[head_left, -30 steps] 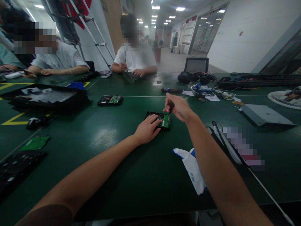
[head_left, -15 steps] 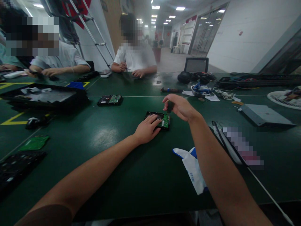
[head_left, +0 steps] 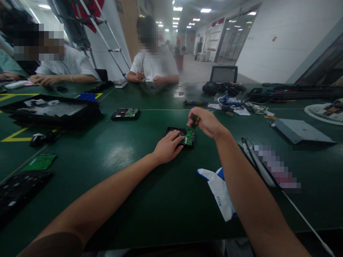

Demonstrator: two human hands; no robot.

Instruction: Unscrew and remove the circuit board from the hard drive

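- The left hand (head_left: 166, 148) is laid palm-down, fingers outstretched, on the hard drive (head_left: 189, 137), well in from the surface (head_left: 150, 203)'s near edge.
- A dark handle (head_left: 196, 121) is gripped by the right hand (head_left: 201, 120), wrist bent.

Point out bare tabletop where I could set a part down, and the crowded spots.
Bare table lies between the green board and left forearm, and between the forearms, left of the white-blue item. A smaller gap separates the far drive from the drive under the left hand. The right side is crowded: grey box, cables.
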